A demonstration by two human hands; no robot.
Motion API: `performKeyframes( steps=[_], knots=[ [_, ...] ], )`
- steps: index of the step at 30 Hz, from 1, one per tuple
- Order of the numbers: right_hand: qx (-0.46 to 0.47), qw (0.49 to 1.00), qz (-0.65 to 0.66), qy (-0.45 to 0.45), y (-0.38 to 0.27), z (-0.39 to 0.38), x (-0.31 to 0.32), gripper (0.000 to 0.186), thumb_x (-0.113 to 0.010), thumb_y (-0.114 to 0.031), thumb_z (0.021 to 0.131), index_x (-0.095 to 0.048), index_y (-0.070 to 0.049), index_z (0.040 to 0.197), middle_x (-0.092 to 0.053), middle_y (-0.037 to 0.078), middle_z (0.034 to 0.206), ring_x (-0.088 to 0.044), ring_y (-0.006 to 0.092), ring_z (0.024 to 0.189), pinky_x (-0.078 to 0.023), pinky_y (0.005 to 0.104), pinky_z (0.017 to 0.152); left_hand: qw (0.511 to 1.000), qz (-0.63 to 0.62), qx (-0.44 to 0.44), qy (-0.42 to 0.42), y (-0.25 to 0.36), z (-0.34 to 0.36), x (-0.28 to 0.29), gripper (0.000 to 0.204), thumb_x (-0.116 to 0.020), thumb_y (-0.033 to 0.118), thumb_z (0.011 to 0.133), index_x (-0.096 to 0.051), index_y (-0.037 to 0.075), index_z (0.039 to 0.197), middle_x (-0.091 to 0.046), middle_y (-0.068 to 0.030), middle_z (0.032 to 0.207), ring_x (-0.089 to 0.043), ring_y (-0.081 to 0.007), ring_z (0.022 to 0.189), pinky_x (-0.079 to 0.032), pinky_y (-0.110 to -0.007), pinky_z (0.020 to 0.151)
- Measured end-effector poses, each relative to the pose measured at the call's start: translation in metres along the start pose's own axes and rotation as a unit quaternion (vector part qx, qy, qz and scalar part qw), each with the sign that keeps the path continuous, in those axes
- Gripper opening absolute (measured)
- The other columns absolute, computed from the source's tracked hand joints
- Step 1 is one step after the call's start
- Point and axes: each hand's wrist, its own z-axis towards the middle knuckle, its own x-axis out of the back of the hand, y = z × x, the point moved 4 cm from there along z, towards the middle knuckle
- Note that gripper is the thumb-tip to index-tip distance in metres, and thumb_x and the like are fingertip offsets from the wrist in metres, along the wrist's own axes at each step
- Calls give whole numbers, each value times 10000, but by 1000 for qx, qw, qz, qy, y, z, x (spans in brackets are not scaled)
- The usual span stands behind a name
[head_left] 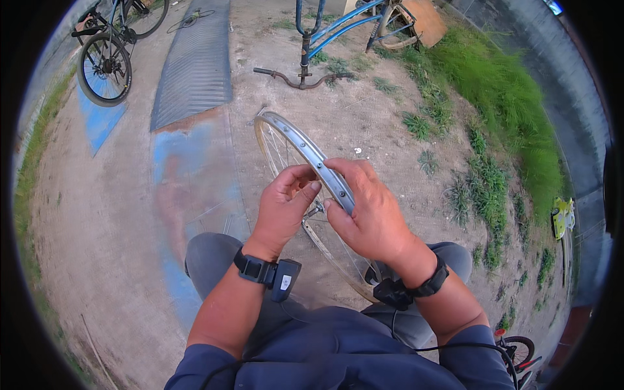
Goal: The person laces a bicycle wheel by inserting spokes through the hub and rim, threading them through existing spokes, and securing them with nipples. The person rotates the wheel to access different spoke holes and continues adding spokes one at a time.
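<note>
Silver rim point(307, 148) runs between the right hand point(374, 218), gripping it, and the left hand point(279, 207), whose hold I cannot tell; its long axis slants far-left to near-right

Wheel point(308, 149) between left hand point(279, 211), right hand point(374, 213); handlebar point(303, 85) beyond; bicycle point(106, 66) far left; grass point(504, 104) right.

From my remote seat I take this for an outdoor yard used for bicycle repair. I see bare earth point(104, 247), a strip of grass point(513, 110) on the right and a grey wall point(543, 68) beyond it. A bicycle point(108, 65) stands far left beside a ridged sheet point(195, 71) on the ground; a blue bike frame point(338, 29) with a handlebar point(303, 85) sits at the far middle, and a tyreless wheel point(300, 138) is nearer me.
</note>
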Motion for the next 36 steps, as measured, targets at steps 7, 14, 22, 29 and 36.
performKeyframes(
  steps=[7,14,22,29,36],
  knots=[
    [-26,998,-54,-12,9,0,9,592,-730,-105,878,-567,-125,1447,-637,191,1182,-694,392,958,-581,462,802,985,-141,33,-92,-13,37,-16,240,-645,77,1064,-646,-4,1290,-711,-78,1184,-678,-157,1094,-546,-337,999],
    [-64,995,-66,-47,15,7,15,587,-670,-25,866,-581,-39,1446,-690,198,1197,-661,382,1130,-546,459,977,963,-227,61,-129,-22,51,-27,195,-648,120,1071,-663,17,1236,-705,-65,1143,-680,-162,1058,-540,-334,987],
    [-75,984,-152,-59,5,15,17,565,-684,-39,869,-608,-70,1429,-695,177,1108,-702,369,953,-583,428,825,956,-257,69,-126,-21,55,-26,181,-675,116,1050,-675,23,1205,-708,-54,1115,-672,-147,1034,-539,-325,984],
    [-80,984,-149,-63,3,18,14,556,-688,-48,870,-612,-68,1420,-673,180,1043,-690,371,876,-566,441,764,955,-248,78,-140,-21,55,-25,192,-656,146,1067,-692,22,1208,-710,-38,1093,-661,-132,1006,-534,-313,956],
    [-76,984,-150,-64,4,18,13,560,-666,-16,861,-604,-54,1416,-681,188,1028,-688,380,890,-565,444,787,958,-238,71,-143,-24,56,-24,187,-664,163,1069,-704,28,1193,-705,-17,1053,-641,-108,970,-517,-289,915]
  ],
)
